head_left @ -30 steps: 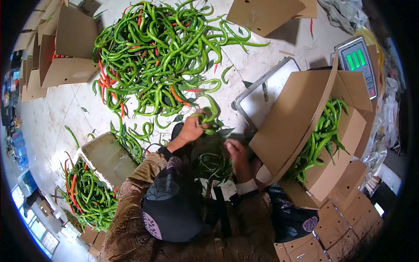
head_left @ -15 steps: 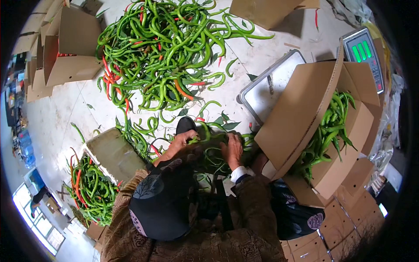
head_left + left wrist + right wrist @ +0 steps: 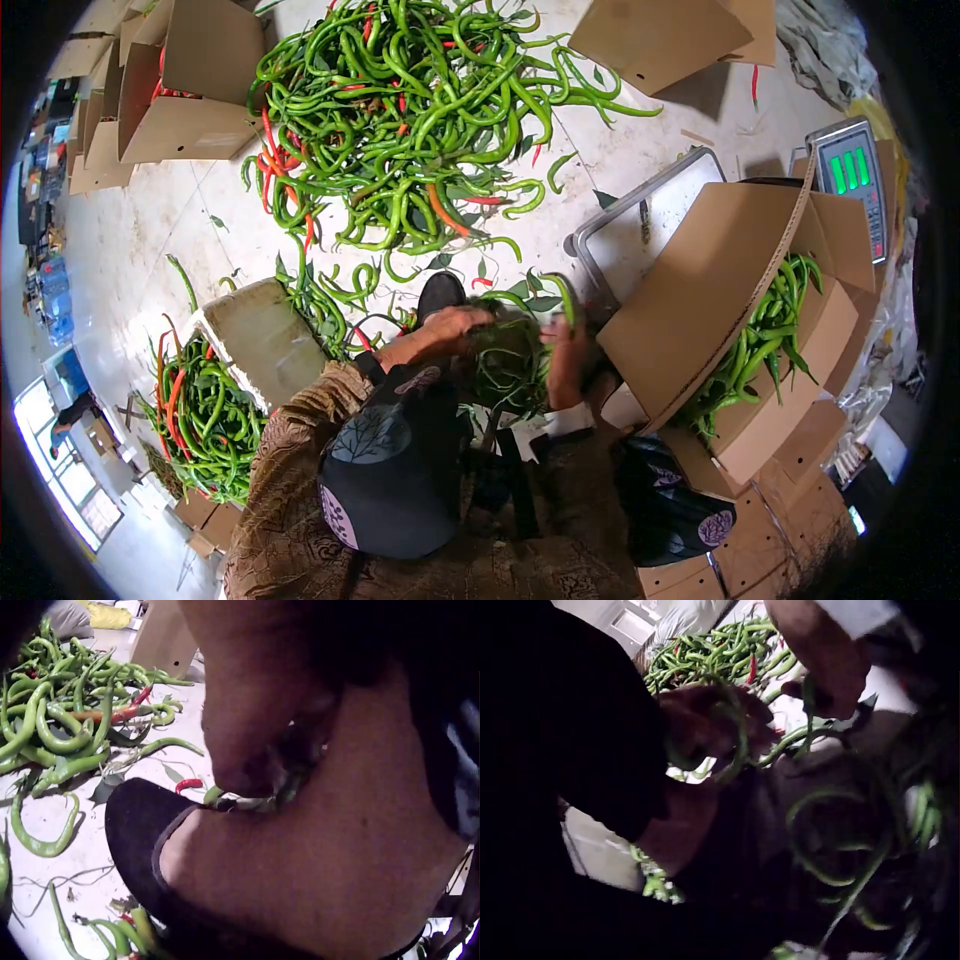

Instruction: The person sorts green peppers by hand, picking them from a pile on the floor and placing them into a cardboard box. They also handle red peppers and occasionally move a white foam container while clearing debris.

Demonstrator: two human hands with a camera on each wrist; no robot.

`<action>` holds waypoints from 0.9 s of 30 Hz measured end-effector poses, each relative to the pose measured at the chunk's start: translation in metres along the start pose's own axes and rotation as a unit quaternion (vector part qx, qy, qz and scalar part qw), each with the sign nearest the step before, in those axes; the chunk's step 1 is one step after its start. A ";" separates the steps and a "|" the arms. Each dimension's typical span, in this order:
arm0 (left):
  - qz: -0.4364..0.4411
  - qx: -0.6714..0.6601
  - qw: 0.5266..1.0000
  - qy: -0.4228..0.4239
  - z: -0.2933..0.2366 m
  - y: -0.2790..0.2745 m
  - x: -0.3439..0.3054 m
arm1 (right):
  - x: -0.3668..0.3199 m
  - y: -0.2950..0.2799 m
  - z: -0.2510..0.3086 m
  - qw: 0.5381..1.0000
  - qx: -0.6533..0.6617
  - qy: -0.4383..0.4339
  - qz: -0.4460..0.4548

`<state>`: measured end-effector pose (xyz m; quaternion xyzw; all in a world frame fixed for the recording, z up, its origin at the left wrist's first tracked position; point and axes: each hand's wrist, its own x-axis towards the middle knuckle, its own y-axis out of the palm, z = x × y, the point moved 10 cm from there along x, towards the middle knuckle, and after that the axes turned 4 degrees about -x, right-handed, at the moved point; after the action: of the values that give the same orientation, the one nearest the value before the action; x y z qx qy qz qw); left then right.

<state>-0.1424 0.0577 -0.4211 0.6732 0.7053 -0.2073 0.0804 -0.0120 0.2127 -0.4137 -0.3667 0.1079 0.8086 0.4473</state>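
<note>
My right hand [image 3: 566, 350] pinches a curved green chili pepper [image 3: 567, 297] that sticks up past the fingertips, near the open carton. Left of it is my left hand [image 3: 455, 328], blurred in the head view. In the left wrist view its curled fingers [image 3: 247, 750] have green pepper showing between them. A green pepper [image 3: 740, 739] also curves across that hand in the dim right wrist view. Between and below the hands lies a cluster of thin green peppers [image 3: 505, 365] in shadow. A dark shoe [image 3: 440, 292] is just beyond the left hand.
A large heap of green peppers [image 3: 410, 120] with some red ones covers the floor ahead. Right stand a carton [image 3: 710, 280] with green peppers inside, a metal scale platform [image 3: 655, 215] and its lit display [image 3: 850, 170]. A foam box [image 3: 265, 340] lies tipped at left beside more peppers.
My right hand has drawn back from beside the left and now raises a green pepper. The left hand has shifted slightly in the lap area. The head view has shifted, moving the surroundings rightward.
</note>
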 end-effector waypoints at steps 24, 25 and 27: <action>-0.431 0.141 0.887 -0.089 0.037 -0.163 -0.096 | -0.023 0.032 0.007 0.991 0.040 0.037 0.119; -0.444 0.048 0.891 -0.081 0.018 -0.161 -0.096 | -0.026 0.043 0.019 0.988 0.023 0.001 0.151; -0.461 -0.090 0.878 -0.096 -0.009 -0.148 -0.090 | -0.036 0.064 0.039 0.982 0.007 -0.033 0.185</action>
<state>-0.2793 -0.0221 -0.3504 0.2385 0.9402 -0.2201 0.1036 -0.0705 0.1721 -0.3708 -0.3101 0.1646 0.8882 0.2963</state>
